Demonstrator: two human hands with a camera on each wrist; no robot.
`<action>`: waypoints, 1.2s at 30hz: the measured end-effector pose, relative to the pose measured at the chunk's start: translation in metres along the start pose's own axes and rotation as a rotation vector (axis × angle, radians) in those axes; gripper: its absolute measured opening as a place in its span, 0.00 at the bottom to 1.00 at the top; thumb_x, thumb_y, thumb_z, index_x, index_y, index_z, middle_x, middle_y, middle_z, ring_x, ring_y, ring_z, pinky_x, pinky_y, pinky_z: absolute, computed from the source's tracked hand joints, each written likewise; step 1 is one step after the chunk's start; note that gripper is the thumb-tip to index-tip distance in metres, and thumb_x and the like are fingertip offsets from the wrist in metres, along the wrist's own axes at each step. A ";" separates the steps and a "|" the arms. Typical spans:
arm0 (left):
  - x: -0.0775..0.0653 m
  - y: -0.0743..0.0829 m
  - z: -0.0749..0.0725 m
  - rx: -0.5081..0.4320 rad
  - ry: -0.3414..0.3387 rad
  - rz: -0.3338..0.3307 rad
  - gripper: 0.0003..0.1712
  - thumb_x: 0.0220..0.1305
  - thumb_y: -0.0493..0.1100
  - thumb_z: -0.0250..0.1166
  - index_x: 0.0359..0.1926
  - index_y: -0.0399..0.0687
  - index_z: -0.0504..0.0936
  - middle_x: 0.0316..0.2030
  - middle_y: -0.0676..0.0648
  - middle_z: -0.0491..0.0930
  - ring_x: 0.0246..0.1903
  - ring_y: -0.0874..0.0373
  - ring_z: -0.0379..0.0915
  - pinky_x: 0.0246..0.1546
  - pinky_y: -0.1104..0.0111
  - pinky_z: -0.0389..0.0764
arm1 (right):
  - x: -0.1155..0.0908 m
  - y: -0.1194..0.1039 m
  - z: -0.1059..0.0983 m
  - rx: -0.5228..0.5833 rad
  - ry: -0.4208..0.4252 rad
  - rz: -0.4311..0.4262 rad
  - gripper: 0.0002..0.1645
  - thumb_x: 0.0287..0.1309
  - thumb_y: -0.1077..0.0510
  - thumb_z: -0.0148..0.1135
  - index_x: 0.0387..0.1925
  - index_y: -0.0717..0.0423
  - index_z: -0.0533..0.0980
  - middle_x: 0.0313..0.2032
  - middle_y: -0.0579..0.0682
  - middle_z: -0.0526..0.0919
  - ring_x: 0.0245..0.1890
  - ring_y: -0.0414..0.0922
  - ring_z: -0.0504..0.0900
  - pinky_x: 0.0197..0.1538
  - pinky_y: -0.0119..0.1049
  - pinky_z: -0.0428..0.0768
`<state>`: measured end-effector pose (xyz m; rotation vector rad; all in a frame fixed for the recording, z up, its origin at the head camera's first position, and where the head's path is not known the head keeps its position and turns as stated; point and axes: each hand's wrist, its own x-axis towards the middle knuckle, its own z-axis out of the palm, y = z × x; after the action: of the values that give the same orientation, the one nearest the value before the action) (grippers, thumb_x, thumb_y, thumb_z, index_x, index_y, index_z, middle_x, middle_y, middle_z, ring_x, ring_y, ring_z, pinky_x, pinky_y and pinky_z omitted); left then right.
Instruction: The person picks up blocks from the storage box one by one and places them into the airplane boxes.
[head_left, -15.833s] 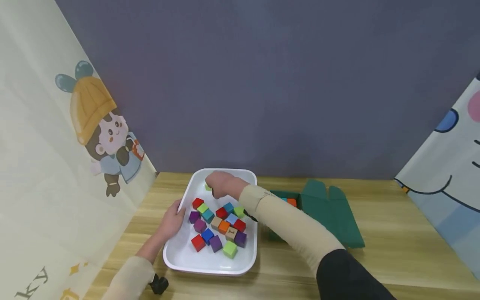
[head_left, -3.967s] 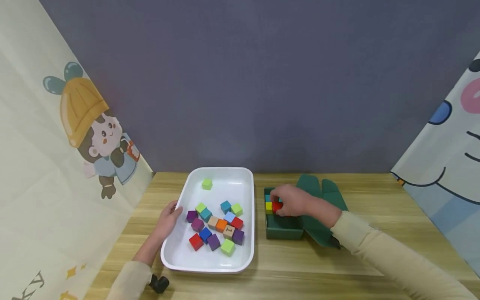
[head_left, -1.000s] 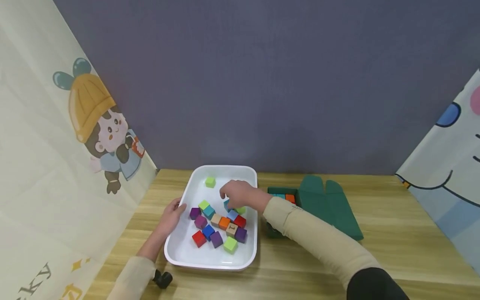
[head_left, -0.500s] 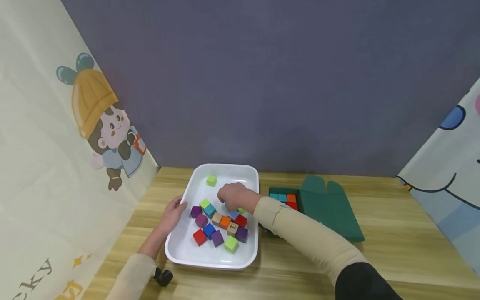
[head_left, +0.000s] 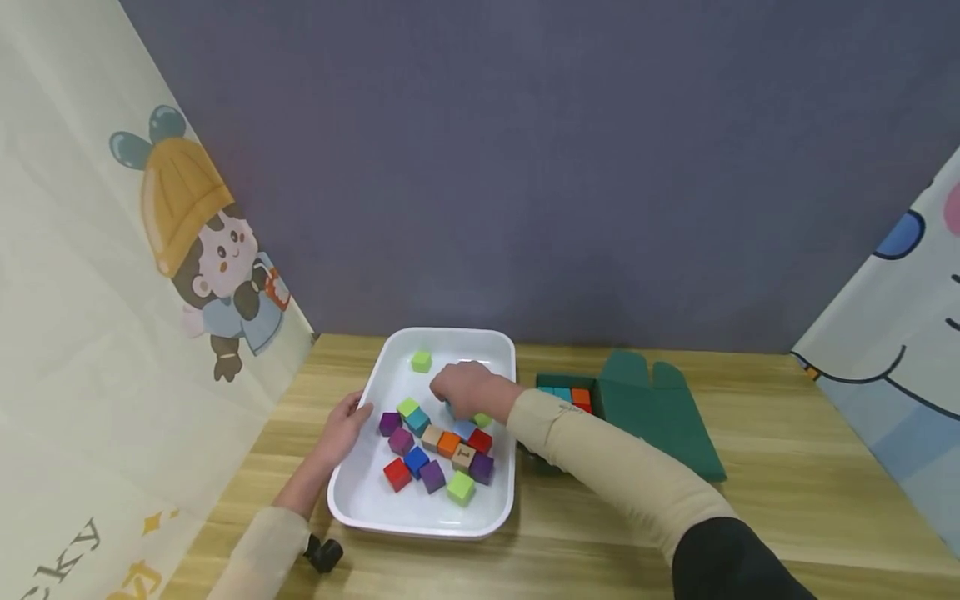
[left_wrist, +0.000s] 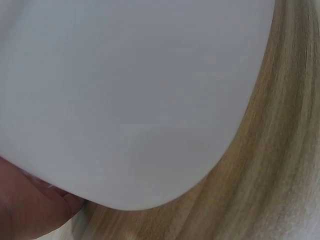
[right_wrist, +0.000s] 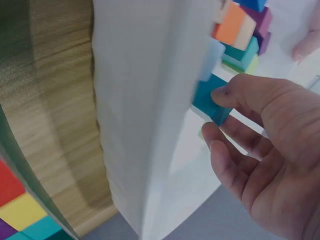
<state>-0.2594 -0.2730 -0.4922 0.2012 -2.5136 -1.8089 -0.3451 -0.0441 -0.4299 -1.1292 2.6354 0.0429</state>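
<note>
A white tray [head_left: 435, 518] holds several colored wooden cubes. My left hand [head_left: 342, 433] holds its left rim, thumb over the edge; in the left wrist view that hand [left_wrist: 32, 205] shows at the tray's edge. Inside the tray, my right hand [head_left: 472, 390] is among the cubes. The right wrist view has this hand [right_wrist: 265, 135] pinching a teal cube [right_wrist: 207, 95] between thumb and fingers. A light blue cube [right_wrist: 211, 57] lies beside it. Toward the tray's far end sits a lime cube [head_left: 422, 361], apart from the rest.
Right of the tray stands a green box [head_left: 566, 381] with its lid [head_left: 660, 425] folded out to the right. Rows of cubes, teal, orange and red, lie in it; my right sleeve [head_left: 600, 458] hides part. A dark wall [head_left: 555, 167] rises behind the wooden table [head_left: 750, 417].
Four seconds ago my right hand was at the green box with a red cube; since then it has come left into the tray and taken hold of the teal cube. The left hand stays on the rim.
</note>
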 end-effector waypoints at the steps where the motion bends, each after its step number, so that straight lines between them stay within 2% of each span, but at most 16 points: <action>1: 0.001 0.001 0.000 0.002 0.003 0.003 0.27 0.75 0.40 0.49 0.67 0.27 0.61 0.58 0.23 0.69 0.49 0.34 0.75 0.43 0.53 0.83 | -0.002 0.001 -0.003 0.005 0.006 -0.005 0.17 0.51 0.58 0.73 0.44 0.45 0.79 0.33 0.37 0.77 0.34 0.41 0.75 0.39 0.31 0.77; 5: 0.004 0.003 -0.001 0.022 0.013 0.012 0.26 0.74 0.40 0.49 0.66 0.27 0.62 0.56 0.23 0.70 0.48 0.34 0.76 0.42 0.53 0.84 | -0.009 0.005 -0.014 0.028 0.027 -0.026 0.18 0.50 0.58 0.73 0.45 0.47 0.79 0.33 0.38 0.77 0.33 0.41 0.75 0.37 0.31 0.78; 6: 0.006 -0.001 -0.001 0.027 0.018 0.017 0.26 0.74 0.41 0.49 0.66 0.28 0.62 0.55 0.24 0.71 0.47 0.35 0.76 0.42 0.54 0.84 | -0.011 0.005 -0.016 0.034 0.029 -0.031 0.19 0.50 0.58 0.73 0.45 0.48 0.79 0.33 0.38 0.77 0.33 0.41 0.75 0.37 0.31 0.78; 12: 0.007 -0.004 -0.002 0.027 0.016 0.007 0.26 0.74 0.40 0.49 0.66 0.28 0.62 0.53 0.24 0.73 0.45 0.38 0.78 0.40 0.56 0.84 | -0.028 0.013 -0.026 0.076 0.051 -0.046 0.20 0.49 0.56 0.74 0.45 0.52 0.77 0.31 0.41 0.77 0.33 0.42 0.74 0.37 0.29 0.78; 20: 0.007 -0.003 -0.002 0.006 0.017 0.009 0.26 0.74 0.40 0.50 0.66 0.27 0.62 0.53 0.24 0.72 0.45 0.37 0.77 0.42 0.55 0.84 | -0.065 0.037 -0.036 0.068 0.060 -0.035 0.18 0.48 0.58 0.75 0.40 0.52 0.76 0.31 0.42 0.77 0.33 0.43 0.74 0.36 0.29 0.78; 30: 0.003 -0.005 -0.002 0.022 0.014 -0.010 0.26 0.74 0.41 0.50 0.66 0.28 0.62 0.53 0.24 0.72 0.45 0.39 0.78 0.40 0.58 0.84 | -0.116 0.080 -0.024 0.080 0.037 -0.008 0.15 0.44 0.62 0.73 0.34 0.56 0.76 0.28 0.46 0.76 0.28 0.44 0.71 0.31 0.35 0.77; 36: 0.001 -0.003 -0.002 0.011 -0.001 -0.016 0.27 0.75 0.42 0.49 0.67 0.29 0.61 0.53 0.24 0.72 0.45 0.38 0.78 0.40 0.57 0.84 | -0.135 0.103 -0.009 0.122 -0.008 0.033 0.14 0.47 0.65 0.70 0.38 0.58 0.77 0.36 0.50 0.79 0.30 0.45 0.71 0.32 0.38 0.76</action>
<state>-0.2601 -0.2756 -0.4948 0.2209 -2.5307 -1.8010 -0.3321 0.1218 -0.3947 -1.0429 2.6103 -0.1054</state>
